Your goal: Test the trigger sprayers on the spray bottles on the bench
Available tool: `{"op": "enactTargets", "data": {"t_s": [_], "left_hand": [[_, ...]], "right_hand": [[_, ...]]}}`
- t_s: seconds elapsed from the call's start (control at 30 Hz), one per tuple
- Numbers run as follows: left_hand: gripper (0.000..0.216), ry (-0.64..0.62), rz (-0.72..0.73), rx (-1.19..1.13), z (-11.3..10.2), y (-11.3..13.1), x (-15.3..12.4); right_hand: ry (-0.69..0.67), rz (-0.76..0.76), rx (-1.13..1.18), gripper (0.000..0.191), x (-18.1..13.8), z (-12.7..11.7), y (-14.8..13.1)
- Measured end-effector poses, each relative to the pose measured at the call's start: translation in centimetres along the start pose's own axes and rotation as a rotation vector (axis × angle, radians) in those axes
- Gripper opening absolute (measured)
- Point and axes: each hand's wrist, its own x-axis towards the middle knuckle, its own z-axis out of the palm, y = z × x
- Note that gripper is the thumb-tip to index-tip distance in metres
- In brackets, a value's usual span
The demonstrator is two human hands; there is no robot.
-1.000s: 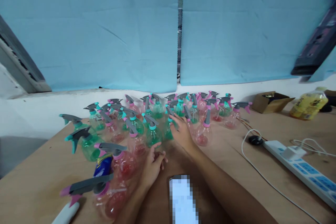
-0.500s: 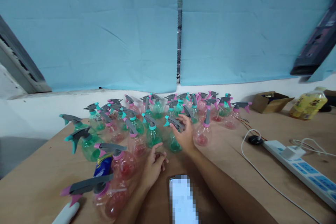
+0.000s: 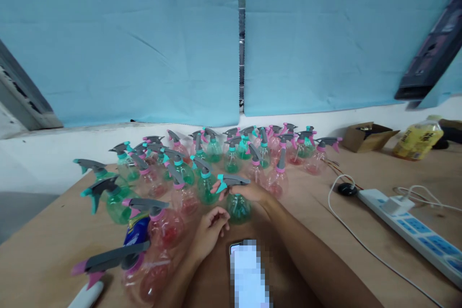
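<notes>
Phone (image 3: 249,274), one; right hand (image 3: 253,192) round one green spray bottle (image 3: 238,210)

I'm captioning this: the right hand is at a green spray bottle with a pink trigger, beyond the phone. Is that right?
Not quite: the trigger is teal, not pink, as the head view shows. The right hand is at a green spray bottle, beyond the phone.

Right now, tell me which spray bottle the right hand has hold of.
The green spray bottle nearest the phone: it alone has the right hand curled around its neck, below the gray spray head.
</notes>
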Motion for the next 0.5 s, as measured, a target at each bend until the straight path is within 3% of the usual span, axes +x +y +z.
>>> {"op": "enactTargets", "data": {"t_s": [0.23,0.37,0.5], "left_hand": [[0.022,-0.016,0.002,-0.047,0.0,0.0,-0.1],[0.016,-0.049,-0.007,-0.091,0.0,0.0,-0.1],[0.015,-0.044,0.008,-0.046,-0.1,-0.1,-0.1]], "right_hand": [[0.104,-0.011,-0.026,0.034,0.0,0.6,0.7],[0.103,-0.034,0.041,0.034,0.0,1.0,0.5],[0.075,-0.026,-0.033,0.032,0.0,1.3,-0.1]]}}
